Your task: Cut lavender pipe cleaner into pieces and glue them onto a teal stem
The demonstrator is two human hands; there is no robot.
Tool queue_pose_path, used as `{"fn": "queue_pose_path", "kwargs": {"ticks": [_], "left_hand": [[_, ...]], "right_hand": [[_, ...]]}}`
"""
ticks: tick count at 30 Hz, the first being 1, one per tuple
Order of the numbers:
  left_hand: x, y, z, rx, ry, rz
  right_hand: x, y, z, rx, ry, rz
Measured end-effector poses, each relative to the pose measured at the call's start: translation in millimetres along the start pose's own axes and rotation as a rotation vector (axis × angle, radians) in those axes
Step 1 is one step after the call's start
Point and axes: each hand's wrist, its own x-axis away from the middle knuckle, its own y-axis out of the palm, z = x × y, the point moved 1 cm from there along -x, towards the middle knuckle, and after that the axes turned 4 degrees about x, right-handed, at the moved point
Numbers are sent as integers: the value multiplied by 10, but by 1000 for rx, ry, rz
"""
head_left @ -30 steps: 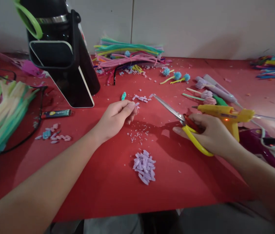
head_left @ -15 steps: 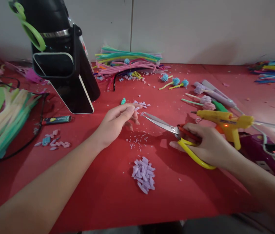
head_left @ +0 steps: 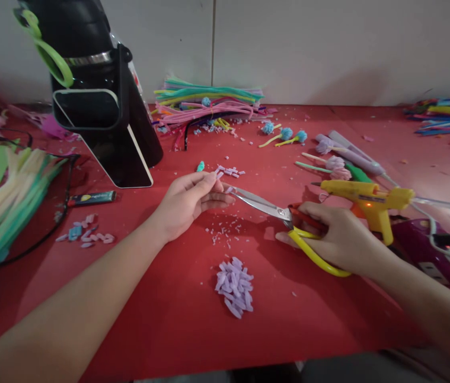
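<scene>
A small lilac piece [head_left: 219, 174] is pinched between the thumb and index finger of my left hand [head_left: 189, 205], whose other fingers reach out to the right. My right hand [head_left: 332, 234] grips the yellow and red handles of the scissors [head_left: 263, 205]. Their blades look nearly closed, with the tips beside my left fingertips and a tiny lilac bit at the tip. Just beyond my left hand lie short lilac pieces [head_left: 232, 172]. Tiny clippings [head_left: 227, 231] are scattered below the blades, and nearer me is a pile of pointed lilac pieces [head_left: 235, 287].
A black bottle [head_left: 145, 106] with a phone [head_left: 117, 154] stands back left. A lighter [head_left: 93, 198] and pipe cleaners [head_left: 17, 202] lie left, another bundle [head_left: 209, 101] at the back. At right are a yellow glue gun [head_left: 368, 197] and a purple device [head_left: 424, 250].
The scissor tips have moved slightly left, up to my left fingertips. My left hand's lower fingers have stretched out to the right beneath the tips.
</scene>
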Motion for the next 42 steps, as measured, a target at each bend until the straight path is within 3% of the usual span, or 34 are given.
{"fn": "queue_pose_path", "kwargs": {"ticks": [12, 16, 23, 27, 31, 37, 42], "left_hand": [[-27, -24, -43, 9, 17, 26], [35, -7, 54, -60, 31, 18], [376, 138, 392, -405, -93, -359], [423, 152, 456, -551, -133, -432], [378, 111, 455, -598, -95, -417], [272, 10, 336, -678, 94, -141], [212, -33, 236, -696, 137, -94]], "right_hand": [[4, 7, 10, -87, -25, 39], [-13, 3, 32, -133, -20, 69], [-4, 23, 62, -181, 11, 89], [-5, 36, 80, -217, -33, 131], [-3, 28, 76, -195, -47, 135], [13, -31, 39, -162, -27, 120], [7, -37, -9, -147, -69, 106]]}}
